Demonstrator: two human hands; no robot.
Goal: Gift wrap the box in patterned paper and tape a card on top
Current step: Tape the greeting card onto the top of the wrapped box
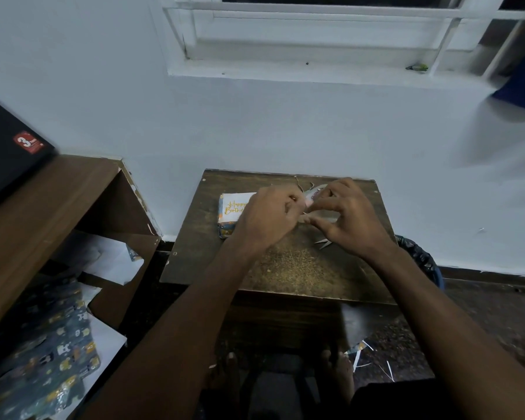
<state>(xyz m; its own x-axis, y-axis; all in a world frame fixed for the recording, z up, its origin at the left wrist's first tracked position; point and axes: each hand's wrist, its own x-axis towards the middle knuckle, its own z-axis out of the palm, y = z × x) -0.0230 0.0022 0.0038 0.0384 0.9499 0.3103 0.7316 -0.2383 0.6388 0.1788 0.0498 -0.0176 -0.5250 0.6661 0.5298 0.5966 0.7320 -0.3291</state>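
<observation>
Pinching a tape roll between both hands, left hand and right hand curled close together, just right of the wrapped box with card on top, risking tape folding onto itself.

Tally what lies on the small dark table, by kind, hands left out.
Wrapped box: 1
Birthday card: 1
Tape roll: 1
Scissors: 1
Total: 4
</observation>
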